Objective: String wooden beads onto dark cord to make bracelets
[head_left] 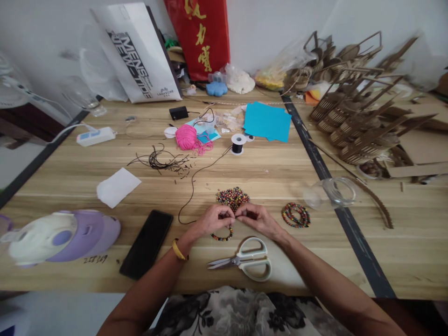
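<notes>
My left hand (216, 219) and my right hand (258, 218) meet over the table, thumbs and fingers pinched close together. Between them is the end of a thin black cord (192, 186), which runs from a white spool (238, 144). A short string of colourful beads (223, 238) hangs below my left fingers. The exact spot where my fingertips grip is too small to make out. Just beyond my hands lies a pile of loose multicoloured beads (233, 197). Scissors with white handles (250, 261) rest on the table nearer to me.
Finished-looking beaded loops (296, 215) and a clear container (339, 191) lie to the right. On the left are a black phone (147, 243), a purple-white appliance (66, 235), white paper (119, 186) and black cord pieces (161, 158). Pink yarn (186, 137) and blue sheets (268, 122) lie farther back.
</notes>
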`<state>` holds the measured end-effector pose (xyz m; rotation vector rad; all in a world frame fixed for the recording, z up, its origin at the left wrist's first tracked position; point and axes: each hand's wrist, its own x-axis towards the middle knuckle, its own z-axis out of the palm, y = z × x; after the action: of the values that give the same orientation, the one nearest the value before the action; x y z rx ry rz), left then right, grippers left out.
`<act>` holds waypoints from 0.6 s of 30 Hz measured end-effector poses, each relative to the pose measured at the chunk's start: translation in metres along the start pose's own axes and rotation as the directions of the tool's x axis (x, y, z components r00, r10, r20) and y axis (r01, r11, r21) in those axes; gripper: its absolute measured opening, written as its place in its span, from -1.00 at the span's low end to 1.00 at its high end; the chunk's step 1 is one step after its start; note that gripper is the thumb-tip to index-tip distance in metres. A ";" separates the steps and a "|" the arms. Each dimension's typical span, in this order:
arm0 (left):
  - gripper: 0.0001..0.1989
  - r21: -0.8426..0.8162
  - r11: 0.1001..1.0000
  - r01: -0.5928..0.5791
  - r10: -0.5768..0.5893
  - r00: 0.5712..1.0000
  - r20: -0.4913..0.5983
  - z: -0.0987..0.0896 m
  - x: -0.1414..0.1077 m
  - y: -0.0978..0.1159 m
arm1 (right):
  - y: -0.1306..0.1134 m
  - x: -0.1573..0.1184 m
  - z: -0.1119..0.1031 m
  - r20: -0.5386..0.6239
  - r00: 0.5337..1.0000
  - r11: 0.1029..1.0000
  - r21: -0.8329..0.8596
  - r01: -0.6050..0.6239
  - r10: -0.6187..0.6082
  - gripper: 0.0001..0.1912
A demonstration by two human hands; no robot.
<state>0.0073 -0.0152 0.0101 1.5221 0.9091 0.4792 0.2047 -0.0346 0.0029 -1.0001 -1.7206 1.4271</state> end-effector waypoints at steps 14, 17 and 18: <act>-0.96 0.024 1.000 -0.020 0.020 1.000 -0.016 0.000 0.000 0.001 | -0.002 -0.001 0.001 -0.008 0.999 0.995 -0.091 0.044 -0.045 -0.78; -0.96 0.000 1.000 -0.008 0.008 1.000 -0.009 0.001 0.001 0.000 | -0.002 -0.001 0.001 -0.012 0.998 0.994 -0.097 0.052 -0.054 -0.81; -0.95 -0.001 1.000 -0.007 0.007 1.000 -0.007 0.001 0.001 0.000 | -0.002 -0.001 0.001 -0.012 0.998 0.994 -0.097 0.054 -0.055 -0.81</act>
<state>0.0084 -0.0149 0.0098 1.5238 0.9095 0.4900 0.2039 -0.0367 0.0046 -1.0049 -1.8073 1.3092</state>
